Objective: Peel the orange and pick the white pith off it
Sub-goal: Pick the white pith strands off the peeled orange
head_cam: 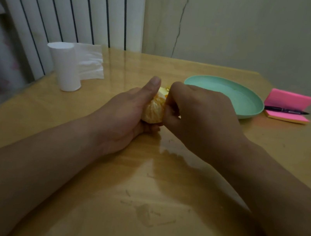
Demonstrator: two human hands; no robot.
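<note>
A mostly peeled orange sits between my two hands above the middle of the wooden table. Its pale flesh with white pith faces me, and a bit of orange peel shows at its far top. My left hand cups it from the left, with the thumb lying up along its side. My right hand is curled against the fruit's right side, fingers pinching at its surface. What those fingertips hold is hidden.
An empty mint-green plate lies just right of my hands. Pink sticky notes with a black pen lie at the far right. A white tissue roll stands at the back left. Small pith scraps dot the near table.
</note>
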